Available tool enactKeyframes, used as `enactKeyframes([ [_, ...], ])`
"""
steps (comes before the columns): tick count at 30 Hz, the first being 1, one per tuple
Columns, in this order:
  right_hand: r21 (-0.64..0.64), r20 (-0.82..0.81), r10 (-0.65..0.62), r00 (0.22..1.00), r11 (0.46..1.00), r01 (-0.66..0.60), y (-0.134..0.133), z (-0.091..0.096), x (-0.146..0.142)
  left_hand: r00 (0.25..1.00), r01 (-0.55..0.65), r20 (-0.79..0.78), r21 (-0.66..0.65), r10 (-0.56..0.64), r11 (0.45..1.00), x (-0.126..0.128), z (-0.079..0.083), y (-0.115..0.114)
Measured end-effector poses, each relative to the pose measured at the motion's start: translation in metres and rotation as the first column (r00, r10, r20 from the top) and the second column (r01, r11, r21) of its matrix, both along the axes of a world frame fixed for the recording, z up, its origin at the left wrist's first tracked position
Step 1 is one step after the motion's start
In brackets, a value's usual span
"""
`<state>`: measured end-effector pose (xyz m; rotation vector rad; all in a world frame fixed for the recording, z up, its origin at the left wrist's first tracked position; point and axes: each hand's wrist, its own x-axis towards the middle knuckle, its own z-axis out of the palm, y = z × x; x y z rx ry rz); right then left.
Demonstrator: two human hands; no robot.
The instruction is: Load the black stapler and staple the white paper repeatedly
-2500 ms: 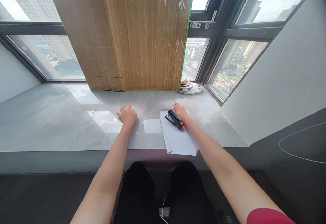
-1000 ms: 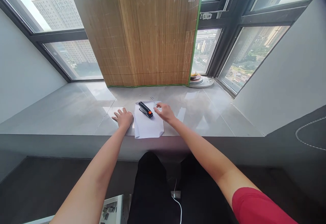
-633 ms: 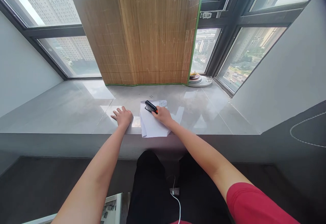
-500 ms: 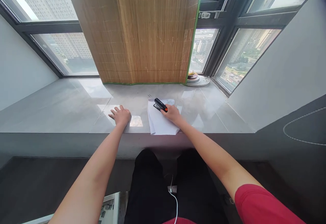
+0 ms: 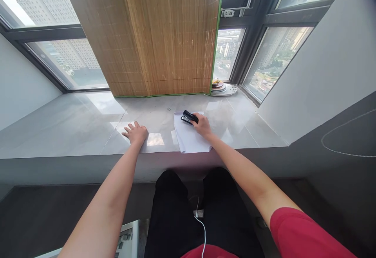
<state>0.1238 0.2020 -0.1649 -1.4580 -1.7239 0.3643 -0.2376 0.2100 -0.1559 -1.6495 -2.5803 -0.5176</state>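
My right hand (image 5: 202, 125) is closed round the rear end of a black stapler (image 5: 189, 117), whose jaws point to the left and stand apart. Beneath the stapler and hand lie white sheets of paper (image 5: 190, 139), their lower edge close to the front edge of the sill. Whether the stapler touches the paper I cannot tell. My left hand (image 5: 135, 133) rests on the pale tiled sill (image 5: 88, 129) with its fingers spread, holding nothing, well to the left of the paper.
A bamboo blind (image 5: 164, 38) hangs down to the back of the sill. Several stacked plates (image 5: 221, 89) stand by the window corner. Tiny staple-like bits (image 5: 169, 109) lie behind the paper. A white cable (image 5: 203, 230) runs down between my legs.
My right hand has shifted slightly right with the stapler, which has turned a little flatter. The paper sits further right and has swivelled slightly. The camera view has tilted a little.
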Motion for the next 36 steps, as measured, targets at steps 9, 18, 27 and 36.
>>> enactKeyframes([
  [9,0.073,-0.034,0.287,0.957,0.956,-0.284,-0.015,-0.012,0.056,1.000,-0.009,-0.011,0.003,0.009,1.000,0.000,-0.003,0.001],
  [18,0.207,0.043,0.052,0.998,0.977,-0.060,-0.029,-0.011,0.077,1.000,-0.019,-0.009,-0.018,0.019,1.000,0.002,-0.001,-0.001],
  [27,0.040,-0.146,0.118,0.982,0.993,-0.114,-0.049,-0.013,0.098,0.988,0.022,0.152,0.109,-0.038,0.994,0.004,0.010,-0.012],
  [36,0.072,-0.074,0.159,0.984,0.985,-0.154,-0.049,-0.013,0.096,-0.244,0.095,0.828,0.538,-0.504,0.838,0.129,0.034,-0.032],
])
